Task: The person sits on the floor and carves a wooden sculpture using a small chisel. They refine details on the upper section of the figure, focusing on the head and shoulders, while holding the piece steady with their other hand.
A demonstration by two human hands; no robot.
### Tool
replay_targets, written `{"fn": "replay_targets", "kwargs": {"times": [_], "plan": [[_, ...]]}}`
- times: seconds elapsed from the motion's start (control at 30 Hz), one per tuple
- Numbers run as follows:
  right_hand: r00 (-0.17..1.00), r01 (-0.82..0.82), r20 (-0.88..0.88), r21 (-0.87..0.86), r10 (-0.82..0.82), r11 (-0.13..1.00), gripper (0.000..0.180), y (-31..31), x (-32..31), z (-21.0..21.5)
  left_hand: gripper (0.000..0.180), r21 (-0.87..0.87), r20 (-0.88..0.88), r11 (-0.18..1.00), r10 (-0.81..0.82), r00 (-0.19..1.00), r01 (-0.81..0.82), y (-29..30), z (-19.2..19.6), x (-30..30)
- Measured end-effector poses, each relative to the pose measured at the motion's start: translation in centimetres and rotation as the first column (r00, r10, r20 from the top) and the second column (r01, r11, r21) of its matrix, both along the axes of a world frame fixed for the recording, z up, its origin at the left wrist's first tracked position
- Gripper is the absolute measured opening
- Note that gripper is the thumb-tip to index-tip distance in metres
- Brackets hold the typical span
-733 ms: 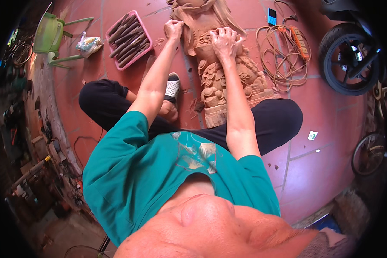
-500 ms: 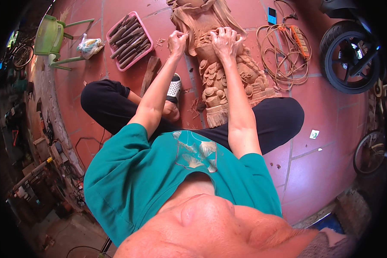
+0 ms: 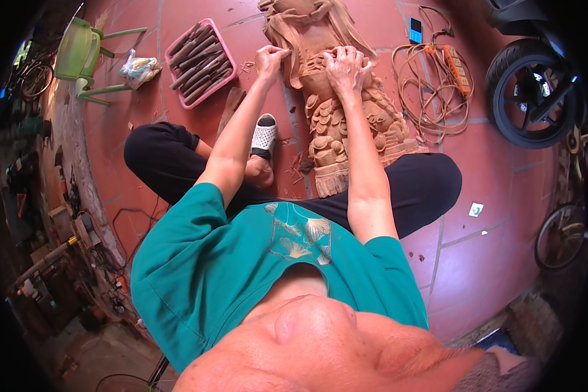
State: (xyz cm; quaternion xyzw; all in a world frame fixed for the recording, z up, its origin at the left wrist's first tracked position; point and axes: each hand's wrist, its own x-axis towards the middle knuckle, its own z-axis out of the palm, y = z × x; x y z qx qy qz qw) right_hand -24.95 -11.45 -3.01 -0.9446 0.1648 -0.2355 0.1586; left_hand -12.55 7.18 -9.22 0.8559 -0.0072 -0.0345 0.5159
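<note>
A brown wood carving [image 3: 326,125] of a robed figure, with rounded, coin-like relief lower down, lies lengthwise on the floor in front of me. My left hand [image 3: 268,63] is closed in a pinch at the left edge of the carved robe. Whatever its fingertips hold is too small to make out. My right hand [image 3: 347,72] rests on the middle of the carving with its fingers bent and their tips pressed down. Anything under those fingers is hidden.
A pink basket [image 3: 229,73] of dark-handled tools and a wood block [image 3: 228,108] lie left. Beyond them stands a green chair [image 3: 78,55] beside a plastic bag [image 3: 139,68]. To the right are a coiled cord [image 3: 411,98], an orange power strip [image 3: 455,70], a phone [image 3: 415,31] and a wheel [image 3: 503,85].
My right hand has drawn slightly nearer along the carving. The left fingertips reach a little further toward the carving's edge. The whole view has shifted slightly.
</note>
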Motion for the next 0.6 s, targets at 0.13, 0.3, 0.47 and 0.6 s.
{"fn": "replay_targets", "kwargs": {"times": [0.13, 0.3, 0.47, 0.6], "plan": [[1.0, 0.006, -0.006, -0.026, -0.006, 1.0, 0.036, -0.1, -0.1, 0.1, 0.026, -0.154, 0.02, 0.98, 0.133, 0.991, -0.128, -1.5, -0.9, -0.5], [1.0, 0.011, -0.026, 0.012, -0.01, 1.0, 0.035, -0.2, -0.3, 0.2, 0.025, -0.024, 0.107, 0.994, 0.112, 0.988, -0.11, -0.8, -1.5, -3.1], [1.0, 0.01, -0.006, -0.007, -0.01, 1.0, 0.033, -0.1, -0.1, -0.1, 0.021, 0.005, 0.094, 0.998, 0.057, 0.994, -0.057, 0.5, -1.5, -5.6], [1.0, 0.012, 0.004, 0.006, -0.012, 1.0, 0.033, 0.1, 0.0, 0.0, 0.023, 0.078, 0.014, 0.994, -0.078, 0.997, 0.077, 1.9, -0.5, -5.6]]}}
